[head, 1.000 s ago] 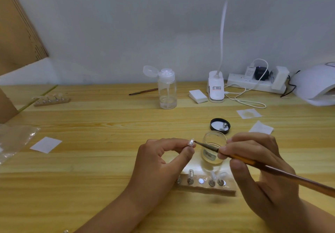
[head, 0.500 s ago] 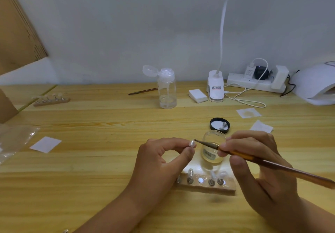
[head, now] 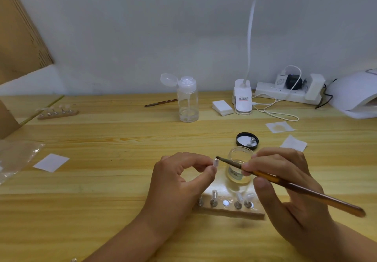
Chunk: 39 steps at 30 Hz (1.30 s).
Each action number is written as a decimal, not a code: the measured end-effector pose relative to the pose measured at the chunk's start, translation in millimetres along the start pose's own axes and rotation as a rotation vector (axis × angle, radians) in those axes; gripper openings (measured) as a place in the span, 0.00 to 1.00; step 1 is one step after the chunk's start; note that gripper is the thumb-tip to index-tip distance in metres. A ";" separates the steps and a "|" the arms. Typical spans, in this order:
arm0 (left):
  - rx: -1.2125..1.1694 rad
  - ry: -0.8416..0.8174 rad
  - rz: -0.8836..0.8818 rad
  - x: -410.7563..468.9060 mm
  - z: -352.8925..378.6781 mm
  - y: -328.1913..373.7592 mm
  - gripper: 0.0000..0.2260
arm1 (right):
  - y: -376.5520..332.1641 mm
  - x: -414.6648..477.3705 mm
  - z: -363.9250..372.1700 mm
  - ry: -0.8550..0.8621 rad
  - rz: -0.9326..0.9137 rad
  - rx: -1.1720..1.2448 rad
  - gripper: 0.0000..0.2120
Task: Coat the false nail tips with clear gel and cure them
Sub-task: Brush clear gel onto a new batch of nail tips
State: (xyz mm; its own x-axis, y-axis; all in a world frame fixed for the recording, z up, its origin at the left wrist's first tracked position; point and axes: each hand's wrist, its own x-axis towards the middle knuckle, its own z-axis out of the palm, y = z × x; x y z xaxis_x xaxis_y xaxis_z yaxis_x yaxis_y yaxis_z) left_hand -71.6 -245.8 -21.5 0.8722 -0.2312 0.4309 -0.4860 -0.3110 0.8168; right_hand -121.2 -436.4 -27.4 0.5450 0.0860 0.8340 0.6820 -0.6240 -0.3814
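While beside the brush [head: 285, 182], nail tip [head: 215, 162] between left hand [head: 177, 182] fingertips [head: 210, 171]

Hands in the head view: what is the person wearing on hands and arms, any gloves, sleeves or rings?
The left hand and right hand are bare: no gloves, no rings. The left forearm and right forearm are bare to the frame's edge, no sleeve in view. A small shiny bit beside the left forearm is too cut off to identify.

Clear pump bottle [head: 187, 102] (flip cap open); rightward a pad stack [head: 222, 107], clip lamp [head: 242, 98], power strip [head: 285, 95]; plastic bag [head: 16, 157] far left.
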 end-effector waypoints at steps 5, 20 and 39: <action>0.007 0.017 0.020 0.6 1.1 -1.0 0.05 | 9.2 -3.5 1.7 -0.031 -0.067 -0.020 0.11; 0.016 0.031 -0.003 0.8 1.6 -0.8 0.04 | 8.3 -3.0 1.0 -0.035 -0.091 0.016 0.11; -0.019 -0.005 -0.017 -1.5 -1.0 3.6 0.02 | 9.9 -0.8 -2.2 0.086 0.010 0.076 0.11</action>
State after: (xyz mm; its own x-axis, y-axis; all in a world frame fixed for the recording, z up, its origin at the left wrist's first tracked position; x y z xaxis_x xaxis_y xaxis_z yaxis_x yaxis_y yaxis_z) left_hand -74.6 -245.6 -18.8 0.8799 -0.2306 0.4153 -0.4701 -0.2969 0.8312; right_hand -115.9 -444.3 -30.9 0.5101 0.0114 0.8600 0.7139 -0.5634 -0.4159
